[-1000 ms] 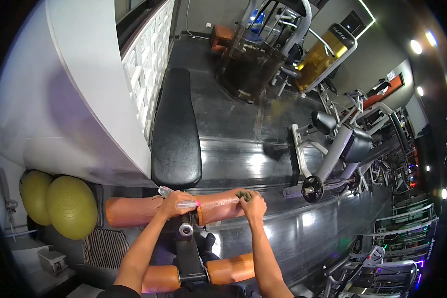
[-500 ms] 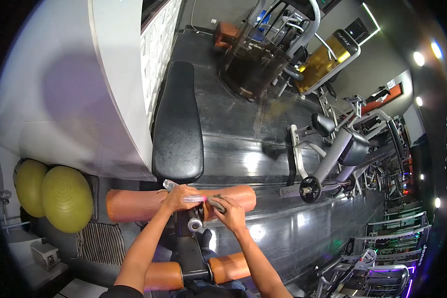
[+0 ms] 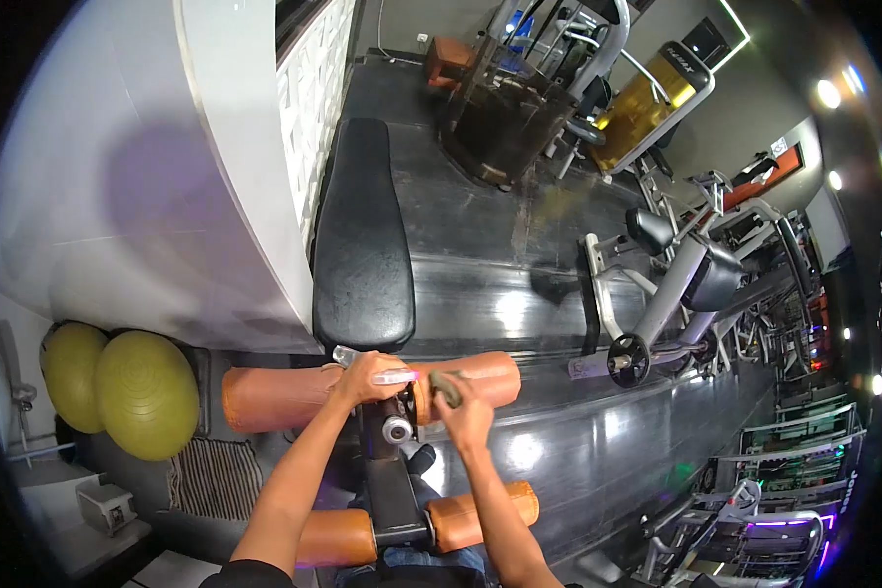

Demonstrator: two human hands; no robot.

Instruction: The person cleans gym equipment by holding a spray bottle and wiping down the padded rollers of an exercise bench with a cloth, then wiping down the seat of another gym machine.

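Note:
My left hand [image 3: 365, 378] is wrapped round a clear spray bottle [image 3: 396, 376] with a pink part at its right end, over the inner end of the left orange roller pad [image 3: 276, 397]. In my right hand [image 3: 466, 412] is a greenish-grey cloth [image 3: 446, 389], pressed on the right orange roller pad [image 3: 490, 378] near its inner end. Between the pads is a metal post with a round end [image 3: 397, 429]. Beyond them lies a black padded bench [image 3: 364, 265]. Two lower orange pads [image 3: 335, 537] flank the black frame beneath my arms.
Two green exercise balls [image 3: 147, 395] and a striped mat [image 3: 214, 478] are at the left, below a curved white wall [image 3: 147, 196]. A weight machine [image 3: 691, 279] stands at the right, with a gold-panelled machine [image 3: 649, 108] behind it. Racks line the lower right.
My right hand has moved from the outer part of the right pad inward with the cloth, close to the bottle. My left hand still holds the bottle. The view has shifted slightly.

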